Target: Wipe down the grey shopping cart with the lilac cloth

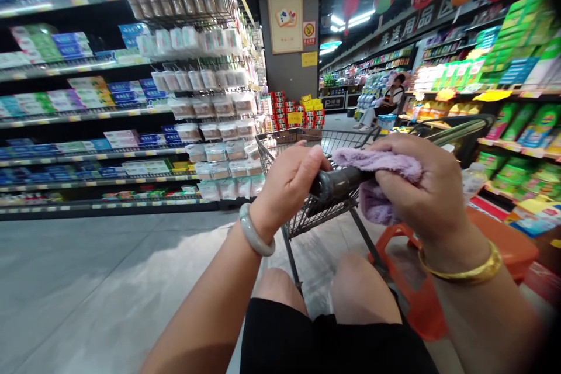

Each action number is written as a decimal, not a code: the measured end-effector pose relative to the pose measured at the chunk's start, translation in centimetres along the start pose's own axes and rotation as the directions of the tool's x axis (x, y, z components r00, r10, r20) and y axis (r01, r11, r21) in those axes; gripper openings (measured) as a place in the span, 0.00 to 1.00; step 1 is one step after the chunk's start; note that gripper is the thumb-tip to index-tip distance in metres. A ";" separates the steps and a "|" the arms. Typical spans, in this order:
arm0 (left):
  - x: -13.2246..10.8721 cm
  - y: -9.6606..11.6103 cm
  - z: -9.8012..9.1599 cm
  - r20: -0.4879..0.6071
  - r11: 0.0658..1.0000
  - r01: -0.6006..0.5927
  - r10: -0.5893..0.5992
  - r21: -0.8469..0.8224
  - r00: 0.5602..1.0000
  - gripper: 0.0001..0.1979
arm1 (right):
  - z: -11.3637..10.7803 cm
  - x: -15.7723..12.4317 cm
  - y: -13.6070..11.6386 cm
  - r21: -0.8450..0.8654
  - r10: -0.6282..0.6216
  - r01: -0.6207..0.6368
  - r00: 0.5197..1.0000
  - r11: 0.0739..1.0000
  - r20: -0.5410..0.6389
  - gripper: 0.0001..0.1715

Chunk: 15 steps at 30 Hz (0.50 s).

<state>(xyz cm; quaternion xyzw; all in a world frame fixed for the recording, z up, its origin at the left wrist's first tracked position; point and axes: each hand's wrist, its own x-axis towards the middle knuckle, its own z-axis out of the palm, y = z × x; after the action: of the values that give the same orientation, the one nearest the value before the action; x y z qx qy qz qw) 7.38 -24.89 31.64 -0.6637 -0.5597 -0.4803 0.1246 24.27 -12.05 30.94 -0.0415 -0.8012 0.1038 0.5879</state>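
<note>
My left hand point(291, 182) is wrapped round the dark handle bar point(339, 183) of a wire shopping cart point(302, 146) in front of me. My right hand point(423, 184) grips a purple cloth point(372, 160) that is folded over the same bar, just right of the left hand. A pale bangle sits on my left wrist and a gold one on my right. My knees show below the handle.
An orange plastic stool point(504, 245) stands at the right, beside me. Shelves of boxed goods point(83, 105) line the left; green bottles and packs point(521, 70) fill the right shelves. A person point(385, 102) sits far down the aisle near red and yellow stacked boxes point(295, 111).
</note>
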 end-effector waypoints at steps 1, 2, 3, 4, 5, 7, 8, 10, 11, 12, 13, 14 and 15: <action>0.0 0.0 0.2 -0.014 0.999 0.004 -0.003 0.036 1.000 0.28 | -0.1 -0.1 0.1 0.010 0.000 0.000 1.000 1.000 0.005 0.11; 0.0 0.2 0.5 -0.028 0.997 0.005 -0.002 0.082 1.000 0.29 | -0.3 -0.2 0.2 0.023 0.002 -0.002 1.000 1.000 0.002 0.11; 0.0 0.5 0.7 -0.036 0.992 0.003 0.001 0.125 0.999 0.30 | -0.5 -0.3 0.3 0.038 0.011 -0.011 1.000 0.999 -0.002 0.11; 0.1 0.8 0.9 -0.033 0.988 -0.002 0.007 0.156 0.999 0.31 | -0.6 -0.4 0.4 0.054 0.028 -0.028 1.000 0.998 -0.013 0.12; 0.1 1.1 1.0 -0.024 0.985 -0.010 0.015 0.174 1.000 0.31 | -0.8 -0.5 0.6 0.072 0.047 -0.045 0.998 0.996 -0.030 0.13; 0.2 1.7 1.3 -0.006 0.983 -0.024 0.025 0.183 1.000 0.29 | -1.0 -0.8 0.9 0.109 0.073 -0.065 0.995 0.992 -0.070 0.14; 0.2 1.9 1.4 -0.004 0.982 -0.027 0.029 0.185 1.000 0.29 | -1.1 -0.9 0.9 0.127 0.073 -0.061 0.993 0.990 -0.090 0.14; 0.1 2.3 1.6 -0.017 0.982 -0.033 0.037 0.186 0.999 0.28 | -1.2 -1.1 0.5 0.151 0.066 -0.047 0.990 0.987 -0.123 0.13; 0.0 2.5 1.7 -0.026 0.982 -0.036 0.041 0.185 0.999 0.27 | -1.1 -1.2 0.1 0.156 0.060 -0.040 0.990 0.987 -0.127 0.13; 0.0 2.6 1.8 -0.037 0.982 -0.038 0.046 0.184 0.998 0.27 | -1.0 -1.4 -0.5 0.160 0.052 -0.031 0.991 0.987 -0.126 0.13; -0.1 2.7 1.9 -0.048 0.982 -0.041 0.051 0.186 0.998 0.27 | -0.8 -1.6 -1.2 0.164 0.037 -0.017 0.992 0.986 -0.123 0.13; -0.2 2.8 1.9 -0.062 0.981 -0.047 0.060 0.190 0.996 0.26 | -0.6 -1.9 -1.8 0.172 0.018 0.004 0.992 0.985 -0.128 0.13; -0.2 2.9 2.0 -0.077 0.979 -0.056 0.072 0.197 0.994 0.26 | -0.4 -2.1 -2.4 0.179 -0.006 0.032 0.989 0.983 -0.148 0.13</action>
<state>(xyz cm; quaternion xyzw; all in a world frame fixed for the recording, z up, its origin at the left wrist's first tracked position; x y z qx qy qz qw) 10.91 -24.62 31.55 -0.6451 -0.5767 -0.4464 0.2278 25.40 -14.72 29.57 0.0122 -0.7433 0.1672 0.6477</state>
